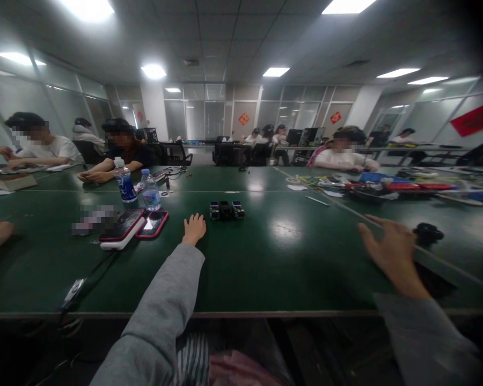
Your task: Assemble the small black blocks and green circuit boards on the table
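My left hand [194, 229] lies flat on the green table [265, 262], fingers stretched forward and empty. Just ahead and to its right sits a small black device [226, 210] with blue ends. My right hand [388, 247] hovers open over the table at the right, fingers spread, holding nothing. A small black object [427, 234] sits just beyond it. Both arms wear grey sleeves.
Two phones [139, 224] in red and dark cases lie left of my left hand, with two water bottles [137, 186] behind them. A cable [84, 281] runs off the front left edge. Other people sit around the far side; tools and coloured parts [386, 187] clutter the right.
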Motion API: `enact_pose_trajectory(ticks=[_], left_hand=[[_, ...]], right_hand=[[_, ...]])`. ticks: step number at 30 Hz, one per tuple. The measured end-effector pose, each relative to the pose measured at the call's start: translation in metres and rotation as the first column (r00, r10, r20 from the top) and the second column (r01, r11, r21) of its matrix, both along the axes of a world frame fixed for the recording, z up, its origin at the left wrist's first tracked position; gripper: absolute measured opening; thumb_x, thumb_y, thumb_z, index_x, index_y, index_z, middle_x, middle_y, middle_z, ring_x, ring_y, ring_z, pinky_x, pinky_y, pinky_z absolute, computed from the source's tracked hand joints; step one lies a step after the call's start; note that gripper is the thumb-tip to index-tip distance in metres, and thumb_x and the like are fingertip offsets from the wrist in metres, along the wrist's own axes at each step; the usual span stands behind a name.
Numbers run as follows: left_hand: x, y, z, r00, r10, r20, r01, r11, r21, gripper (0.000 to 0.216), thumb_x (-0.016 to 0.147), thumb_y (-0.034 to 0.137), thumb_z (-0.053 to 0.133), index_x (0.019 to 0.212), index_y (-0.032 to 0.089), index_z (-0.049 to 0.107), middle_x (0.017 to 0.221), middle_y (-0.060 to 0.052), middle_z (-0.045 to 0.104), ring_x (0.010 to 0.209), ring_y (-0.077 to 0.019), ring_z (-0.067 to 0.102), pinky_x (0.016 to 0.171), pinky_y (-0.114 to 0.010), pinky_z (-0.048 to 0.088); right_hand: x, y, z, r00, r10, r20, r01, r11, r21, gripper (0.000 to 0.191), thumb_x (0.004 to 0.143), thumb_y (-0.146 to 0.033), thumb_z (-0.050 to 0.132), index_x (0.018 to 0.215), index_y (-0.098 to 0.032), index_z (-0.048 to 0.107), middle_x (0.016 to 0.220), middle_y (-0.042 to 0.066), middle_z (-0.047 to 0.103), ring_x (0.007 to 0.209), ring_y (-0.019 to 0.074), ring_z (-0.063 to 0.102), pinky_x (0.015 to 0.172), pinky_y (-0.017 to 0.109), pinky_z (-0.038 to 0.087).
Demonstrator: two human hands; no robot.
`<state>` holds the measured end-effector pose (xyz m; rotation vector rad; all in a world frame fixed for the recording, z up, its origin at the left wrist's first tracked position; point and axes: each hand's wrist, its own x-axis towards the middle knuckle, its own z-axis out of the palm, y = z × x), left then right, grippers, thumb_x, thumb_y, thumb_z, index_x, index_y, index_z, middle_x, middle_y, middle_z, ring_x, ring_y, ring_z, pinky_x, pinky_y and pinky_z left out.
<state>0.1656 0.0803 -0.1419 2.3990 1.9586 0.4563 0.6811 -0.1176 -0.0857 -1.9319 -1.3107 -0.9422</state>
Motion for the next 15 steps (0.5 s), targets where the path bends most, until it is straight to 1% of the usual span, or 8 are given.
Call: enact_pose_trajectory(ticks=[1,3,5,7,9,11,13,15], left_hand=[[0.000,0.000,0.000,1.000,0.000,-0.002,0.000,1.000,-0.002,0.050,0.098,0.034,0.022,0.140,0.021,0.044,0.153,-0.009,0.035,0.140,-0.0290,0.030,0.112,-0.057,0.024],[0.001,-0.001,0.002,1.000,0.005,-0.007,-0.005,1.000,-0.007,0.049,0.098,0.033,0.022,0.140,0.022,0.044,0.153,-0.008,0.035,0.140,-0.0284,0.030,0.112,-0.057,0.024],[0.002,-0.001,0.003,1.000,0.012,-0.012,-0.013,1.000,-0.016,0.048,0.098,0.033,0.023,0.140,0.022,0.044,0.153,-0.008,0.035,0.141,-0.0282,0.030,0.112,-0.056,0.025],[0.002,-0.001,0.003,1.000,0.014,-0.011,-0.015,1.000,-0.023,0.048,0.098,0.033,0.023,0.141,0.023,0.044,0.153,-0.009,0.035,0.141,-0.0279,0.029,0.112,-0.056,0.025],[0.002,0.000,0.003,1.000,0.011,-0.009,-0.011,1.000,-0.022,0.049,0.098,0.034,0.022,0.141,0.023,0.043,0.153,-0.009,0.035,0.141,-0.0277,0.029,0.113,-0.056,0.025],[0.001,0.002,0.001,1.000,0.006,-0.007,-0.006,1.000,-0.015,0.049,0.098,0.034,0.022,0.141,0.023,0.043,0.153,-0.009,0.035,0.141,-0.0280,0.029,0.112,-0.056,0.025],[0.000,0.004,-0.001,1.000,-0.001,-0.007,0.001,1.000,-0.010,0.050,0.098,0.034,0.022,0.141,0.022,0.044,0.153,-0.009,0.035,0.141,-0.0289,0.030,0.112,-0.057,0.025],[0.000,0.005,-0.003,1.000,-0.006,-0.005,0.006,1.000,-0.003,0.050,0.098,0.035,0.022,0.141,0.021,0.043,0.153,-0.009,0.035,0.141,-0.0294,0.030,0.112,-0.058,0.025]], right_hand=[[-0.036,0.020,0.004,0.989,0.146,-0.021,-0.147,0.988,-0.045,0.047,0.093,-0.045,0.040,0.123,-0.014,0.058,0.114,0.018,0.060,0.111,0.0292,0.051,0.095,0.045,0.037],[-0.108,0.060,0.002,0.923,0.377,-0.083,-0.385,0.911,-0.145,0.043,0.093,-0.040,0.042,0.126,-0.017,0.055,0.122,0.014,0.058,0.117,0.0275,0.049,0.101,0.045,0.036],[-0.170,0.097,-0.011,0.840,0.522,-0.151,-0.543,0.803,-0.244,0.044,0.092,-0.039,0.045,0.130,-0.020,0.052,0.131,0.014,0.051,0.124,0.0279,0.044,0.104,0.047,0.036],[-0.218,0.126,-0.027,0.776,0.592,-0.219,-0.630,0.705,-0.327,0.049,0.091,-0.040,0.047,0.137,-0.023,0.045,0.143,0.012,0.040,0.131,0.0295,0.037,0.103,0.049,0.037],[-0.247,0.147,-0.040,0.743,0.617,-0.260,-0.667,0.646,-0.371,0.054,0.090,-0.039,0.049,0.142,-0.026,0.038,0.150,0.009,0.031,0.135,0.0307,0.031,0.104,0.052,0.037],[-0.261,0.160,-0.047,0.727,0.624,-0.286,-0.683,0.621,-0.384,0.056,0.090,-0.036,0.050,0.143,-0.027,0.033,0.152,0.009,0.028,0.135,0.0306,0.031,0.104,0.053,0.037],[-0.262,0.165,-0.049,0.716,0.630,-0.300,-0.696,0.612,-0.376,0.052,0.090,-0.034,0.050,0.140,-0.024,0.036,0.147,0.011,0.033,0.130,0.0295,0.038,0.103,0.051,0.039],[-0.257,0.165,-0.050,0.718,0.628,-0.301,-0.695,0.629,-0.347,0.043,0.090,-0.033,0.050,0.130,-0.020,0.044,0.137,0.013,0.043,0.120,0.0282,0.046,0.099,0.047,0.043]])
